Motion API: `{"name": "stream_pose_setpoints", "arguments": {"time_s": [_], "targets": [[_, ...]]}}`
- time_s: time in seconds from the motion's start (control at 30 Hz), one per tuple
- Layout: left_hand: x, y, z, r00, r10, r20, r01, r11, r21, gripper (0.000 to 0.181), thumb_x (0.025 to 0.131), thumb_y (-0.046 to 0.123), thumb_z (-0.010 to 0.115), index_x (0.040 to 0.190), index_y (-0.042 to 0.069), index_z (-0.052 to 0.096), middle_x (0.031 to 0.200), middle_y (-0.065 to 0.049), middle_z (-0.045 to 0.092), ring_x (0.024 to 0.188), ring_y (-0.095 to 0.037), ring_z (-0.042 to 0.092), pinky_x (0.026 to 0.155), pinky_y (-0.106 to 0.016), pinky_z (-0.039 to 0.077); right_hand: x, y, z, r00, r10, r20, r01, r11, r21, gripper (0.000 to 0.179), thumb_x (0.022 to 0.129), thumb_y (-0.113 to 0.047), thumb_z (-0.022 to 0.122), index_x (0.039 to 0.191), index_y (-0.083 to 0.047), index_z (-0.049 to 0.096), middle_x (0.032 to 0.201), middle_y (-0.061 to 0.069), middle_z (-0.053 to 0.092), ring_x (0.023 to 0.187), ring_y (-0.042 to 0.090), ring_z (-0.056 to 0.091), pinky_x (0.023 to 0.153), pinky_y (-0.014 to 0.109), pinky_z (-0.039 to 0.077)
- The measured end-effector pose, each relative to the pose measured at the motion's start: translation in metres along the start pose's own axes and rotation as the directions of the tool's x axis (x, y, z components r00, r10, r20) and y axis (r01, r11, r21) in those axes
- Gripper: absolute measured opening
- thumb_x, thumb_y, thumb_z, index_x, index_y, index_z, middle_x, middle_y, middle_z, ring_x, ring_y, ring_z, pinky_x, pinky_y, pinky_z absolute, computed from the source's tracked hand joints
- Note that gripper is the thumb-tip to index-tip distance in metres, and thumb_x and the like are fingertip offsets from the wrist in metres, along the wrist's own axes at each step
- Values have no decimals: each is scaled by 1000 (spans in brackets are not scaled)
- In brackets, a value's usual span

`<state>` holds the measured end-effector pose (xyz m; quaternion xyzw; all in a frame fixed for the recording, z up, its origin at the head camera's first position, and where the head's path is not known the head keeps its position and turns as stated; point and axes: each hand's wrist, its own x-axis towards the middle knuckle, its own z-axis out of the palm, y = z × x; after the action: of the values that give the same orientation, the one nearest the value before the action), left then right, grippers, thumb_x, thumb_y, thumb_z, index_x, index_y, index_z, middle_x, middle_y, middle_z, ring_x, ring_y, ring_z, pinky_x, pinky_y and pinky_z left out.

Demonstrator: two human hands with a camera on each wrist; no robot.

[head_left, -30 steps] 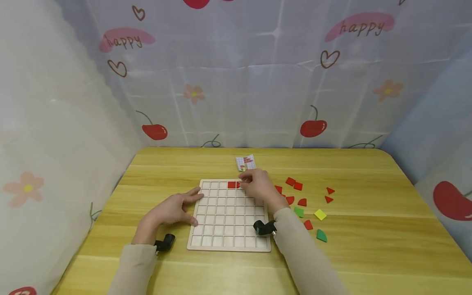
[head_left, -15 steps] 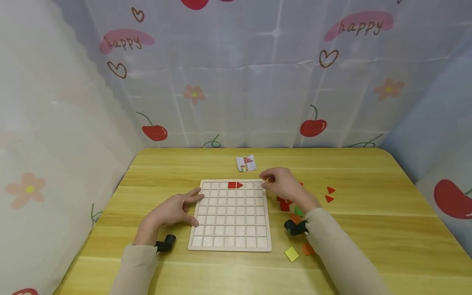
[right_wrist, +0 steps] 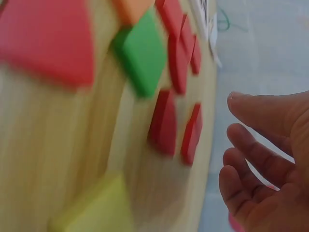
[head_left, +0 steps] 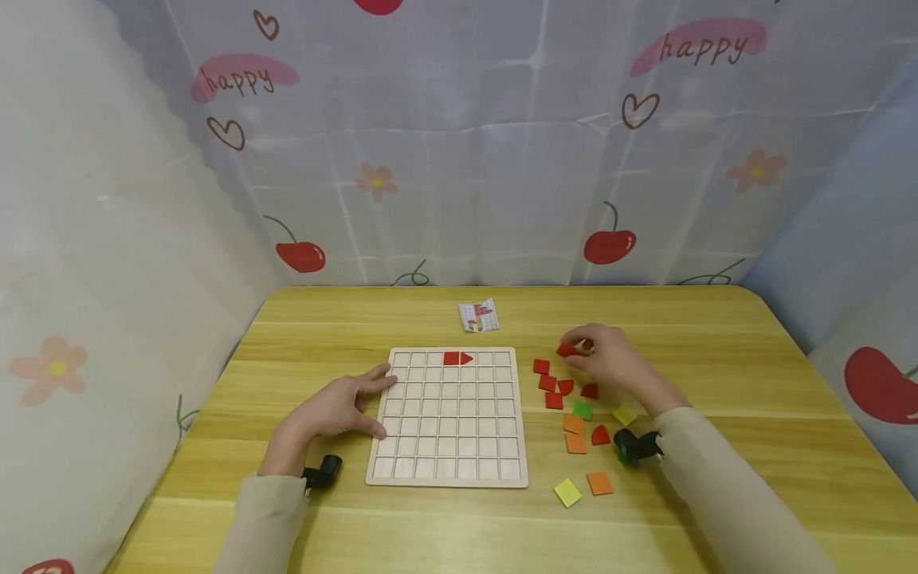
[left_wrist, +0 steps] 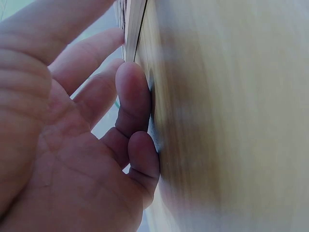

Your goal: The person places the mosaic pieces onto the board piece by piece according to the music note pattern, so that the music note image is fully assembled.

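A pale wooden grid board (head_left: 448, 410) lies on the table. One red square tile (head_left: 451, 359) and a red triangle tile (head_left: 466, 359) sit side by side in its top row. My left hand (head_left: 331, 410) rests at the board's left edge, fingers and thumb spread along it. In the left wrist view, fingertips touch the board's side (left_wrist: 135, 29). To the right, my right hand (head_left: 610, 359) hovers by a red square tile (head_left: 566, 350). Its thumb and fingers look apart in the right wrist view, nothing between them. That hand partly covers the tiles beneath it.
Loose red tiles (head_left: 547, 383), a green tile (head_left: 582, 410), orange tiles (head_left: 576, 443) and yellow tiles (head_left: 567, 493) lie right of the board. A small picture card (head_left: 478, 316) lies beyond its far edge. A patterned curtain (head_left: 502, 199) stands behind the table.
My right hand has left the board's top row and moved right to the loose tiles. The red triangle it was touching now lies uncovered beside the red square. My left hand has stayed put.
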<state>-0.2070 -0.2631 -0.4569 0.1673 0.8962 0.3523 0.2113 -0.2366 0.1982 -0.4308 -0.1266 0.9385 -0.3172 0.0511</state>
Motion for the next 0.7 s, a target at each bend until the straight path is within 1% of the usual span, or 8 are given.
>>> {"name": "stream_pose_setpoints", "arguments": {"time_s": [0.07, 0.17, 0.33, 0.43, 0.53, 0.6, 0.7], "targets": [[-1, 0, 0, 1000, 4, -1, -4, 1000, 5, 94, 73, 26, 93, 155, 18, 48, 171, -2, 26, 60, -13, 36, 62, -24, 37, -2, 9, -3, 1000, 9, -1, -9, 1000, -1, 32, 97, -11, 71, 127, -1, 70, 127, 20, 68, 111, 38, 62, 94, 53, 54], [-1, 0, 0, 1000, 2, 1, -2, 1000, 8, 94, 74, 26, 93, 155, 17, 47, 171, -2, 26, 61, -13, 36, 62, -24, 37, -6, 20, -8, 1000, 1, 4, -1, 1000, -7, 32, 96, -10, 71, 127, 0, 69, 127, 22, 67, 112, 40, 63, 94, 54, 54], [0, 2, -1, 1000, 8, -2, -8, 1000, 18, 94, 74, 27, 93, 155, 16, 47, 171, -3, 26, 61, -13, 37, 62, -24, 37, -7, 35, -12, 1000, -2, 17, 3, 999, -39, 31, 95, -11, 72, 124, -1, 71, 124, 20, 69, 107, 36, 64, 95, 54, 53], [1, 2, -2, 1000, 9, -7, -9, 1000, 29, 94, 74, 28, 93, 155, 18, 47, 172, -2, 26, 61, -13, 38, 63, -24, 38, -7, 41, -13, 1000, -4, 21, 6, 998, -55, 28, 94, -13, 73, 121, -4, 73, 121, 18, 71, 105, 33, 62, 95, 53, 51], [1, 2, -2, 1000, -3, -8, 4, 999, 32, 94, 74, 28, 93, 155, 20, 47, 172, 1, 26, 61, -13, 38, 64, -23, 38, -6, 47, -13, 1000, -3, 20, 5, 998, -63, 26, 94, -15, 74, 119, -6, 74, 120, 16, 71, 104, 32, 61, 95, 53, 50], [1, 2, -2, 1000, -12, -6, 12, 1000, 29, 95, 73, 28, 93, 155, 21, 47, 172, 2, 26, 61, -13, 38, 65, -24, 39, -5, 50, -11, 1000, 0, 21, 2, 997, -71, 27, 95, -17, 75, 120, -7, 74, 121, 16, 70, 105, 32, 61, 96, 53, 49], [0, 1, -1, 1000, -11, 2, 11, 1000, 20, 95, 74, 28, 93, 156, 20, 46, 172, 1, 25, 61, -13, 38, 66, -24, 39, -5, 53, -9, 1000, 1, 22, 1, 997, -82, 27, 94, -19, 75, 120, -9, 74, 123, 16, 70, 108, 32, 60, 98, 55, 48]]}}
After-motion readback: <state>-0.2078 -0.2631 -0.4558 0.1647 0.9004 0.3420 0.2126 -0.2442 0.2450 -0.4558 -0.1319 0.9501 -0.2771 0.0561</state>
